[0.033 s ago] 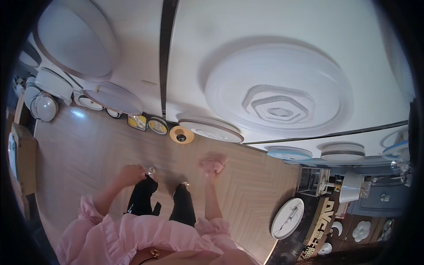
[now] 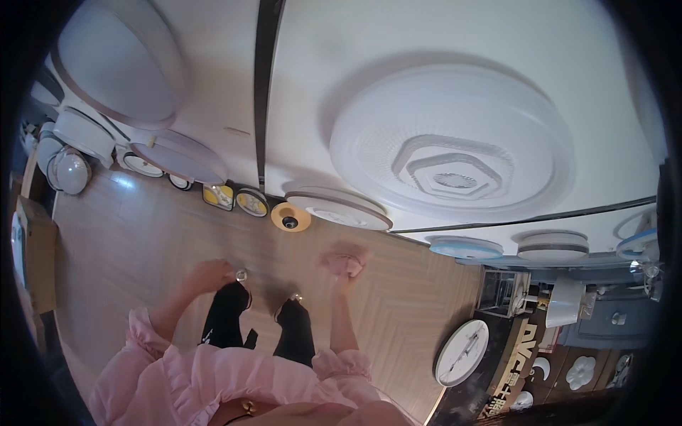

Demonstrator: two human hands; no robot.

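Observation:
A bunched pink cloth (image 2: 341, 260), its edges blurred by motion, is held in my right hand (image 2: 348, 272) over the wood-look floor. Low on the left, my left hand (image 2: 211, 275) hangs beside my black trouser leg, fingers loosely curled and no object showing in them. Above and beyond the cloth, a large round white ceiling lamp (image 2: 455, 142) with a hexagonal pattern is fixed on the white panel (image 2: 327, 28). A smaller round lamp with a brown rim (image 2: 337, 210) is the nearest one past the cloth. Neither hand touches a lamp.
More round lamps, such as a large plain one (image 2: 121, 64) and a blue-rimmed one (image 2: 465, 247), line the panels. A cardboard box (image 2: 35, 248) stands at the far left. On the right are a round light (image 2: 462, 353), a wire-framed stand (image 2: 501, 291) and blue cabinets (image 2: 604, 323).
My left hand has shifted very slightly upward, and the big lamp appears marginally larger. The cloth stays in my right hand, nearly in the same place.

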